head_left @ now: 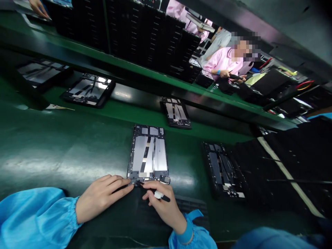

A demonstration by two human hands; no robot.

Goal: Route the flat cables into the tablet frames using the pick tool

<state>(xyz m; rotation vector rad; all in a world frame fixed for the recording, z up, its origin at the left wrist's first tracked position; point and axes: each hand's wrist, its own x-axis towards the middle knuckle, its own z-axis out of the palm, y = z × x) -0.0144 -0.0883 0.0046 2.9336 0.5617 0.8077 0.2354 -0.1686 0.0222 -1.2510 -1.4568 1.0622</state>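
Pinching a slim tool [158,195] at a silvery, rectangular tablet [149,155], the right hand [165,204] faces the straight-fingered left hand [101,194].

Near tablet [160,152] on bench [101,131]; 1 side tablet [223,171] to right; rear tablet [177,113] behind; stacks [145,34] on shelf [160,76] beyond.
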